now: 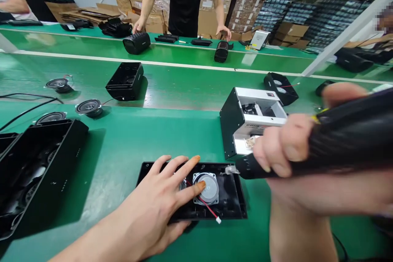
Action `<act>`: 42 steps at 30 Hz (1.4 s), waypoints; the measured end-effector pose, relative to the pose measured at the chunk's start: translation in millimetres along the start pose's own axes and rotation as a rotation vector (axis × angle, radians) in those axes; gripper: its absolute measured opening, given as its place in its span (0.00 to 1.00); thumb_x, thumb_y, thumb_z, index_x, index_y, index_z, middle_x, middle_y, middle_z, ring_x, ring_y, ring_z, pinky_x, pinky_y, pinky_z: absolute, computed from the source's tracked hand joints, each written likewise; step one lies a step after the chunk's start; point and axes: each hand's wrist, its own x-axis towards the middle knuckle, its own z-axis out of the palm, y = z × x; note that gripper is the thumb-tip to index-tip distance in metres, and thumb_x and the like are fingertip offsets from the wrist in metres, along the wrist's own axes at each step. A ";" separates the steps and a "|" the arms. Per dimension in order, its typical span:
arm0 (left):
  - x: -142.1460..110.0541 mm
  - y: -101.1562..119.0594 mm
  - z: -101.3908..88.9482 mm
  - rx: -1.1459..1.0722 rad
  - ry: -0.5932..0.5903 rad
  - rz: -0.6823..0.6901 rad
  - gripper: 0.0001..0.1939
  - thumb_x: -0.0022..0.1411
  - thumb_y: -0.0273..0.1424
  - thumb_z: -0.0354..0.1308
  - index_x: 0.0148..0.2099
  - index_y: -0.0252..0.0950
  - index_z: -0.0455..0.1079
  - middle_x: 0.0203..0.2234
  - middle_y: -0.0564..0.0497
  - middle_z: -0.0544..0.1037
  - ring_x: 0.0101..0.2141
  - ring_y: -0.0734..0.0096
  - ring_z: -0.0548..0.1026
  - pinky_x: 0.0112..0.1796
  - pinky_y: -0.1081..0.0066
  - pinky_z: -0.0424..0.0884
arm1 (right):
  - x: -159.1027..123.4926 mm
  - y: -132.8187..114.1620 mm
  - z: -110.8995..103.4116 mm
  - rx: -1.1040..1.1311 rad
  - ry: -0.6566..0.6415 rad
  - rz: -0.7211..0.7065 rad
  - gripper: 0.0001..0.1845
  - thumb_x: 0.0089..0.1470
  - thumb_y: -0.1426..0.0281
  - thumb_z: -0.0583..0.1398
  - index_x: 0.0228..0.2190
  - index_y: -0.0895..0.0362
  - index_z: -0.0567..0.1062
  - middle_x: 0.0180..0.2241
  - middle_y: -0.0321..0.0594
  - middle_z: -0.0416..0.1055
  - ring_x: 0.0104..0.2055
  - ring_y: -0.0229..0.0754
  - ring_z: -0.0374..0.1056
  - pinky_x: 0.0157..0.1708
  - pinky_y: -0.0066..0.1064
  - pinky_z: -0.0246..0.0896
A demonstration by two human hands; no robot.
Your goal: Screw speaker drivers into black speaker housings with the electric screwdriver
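Note:
A black speaker panel (229,208) lies on the green bench in front of me, inner side up. My left hand (153,200) rests across it, fingers stretched and spread, the thumb along its near edge. One fingertip touches a round silver speaker driver (210,190), from which a red wire with a white plug (218,220) runs. A second driver is mostly hidden under my fingers. My right hand (285,151) is wrapped around a black electric screwdriver (344,131), blurred by motion. Its tip hovers over or touches the panel's far right corner; I cannot tell which.
A silver-and-black screw feeder machine (233,120) stands just beyond the panel. At left are a large black speaker housing (72,159) and loose speaker drivers (89,107). Another black housing (127,82) sits farther back. Across the bench a person (190,0) handles two black speakers.

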 end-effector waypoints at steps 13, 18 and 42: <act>0.8 -5.5 7.1 0.040 0.083 0.047 0.37 0.60 0.34 0.65 0.70 0.51 0.65 0.74 0.41 0.56 0.67 0.36 0.64 0.58 0.34 0.65 | -2.6 49.0 11.3 0.049 0.033 -0.023 0.34 0.57 0.34 0.60 0.46 0.50 0.78 0.20 0.30 0.68 0.13 0.36 0.57 0.10 0.26 0.51; -1.0 -6.8 8.8 0.046 0.071 0.051 0.37 0.61 0.34 0.64 0.71 0.51 0.63 0.75 0.42 0.53 0.68 0.36 0.62 0.59 0.33 0.64 | -3.7 50.9 10.4 0.005 0.041 0.019 0.35 0.58 0.33 0.58 0.48 0.49 0.76 0.20 0.29 0.67 0.14 0.36 0.56 0.12 0.27 0.51; 6.6 -8.9 18.4 0.102 0.137 0.022 0.37 0.53 0.36 0.67 0.66 0.54 0.70 0.71 0.44 0.64 0.66 0.38 0.66 0.62 0.38 0.61 | -13.5 68.1 1.9 0.142 -0.244 0.151 0.38 0.56 0.32 0.59 0.47 0.52 0.75 0.22 0.33 0.69 0.15 0.33 0.56 0.15 0.24 0.52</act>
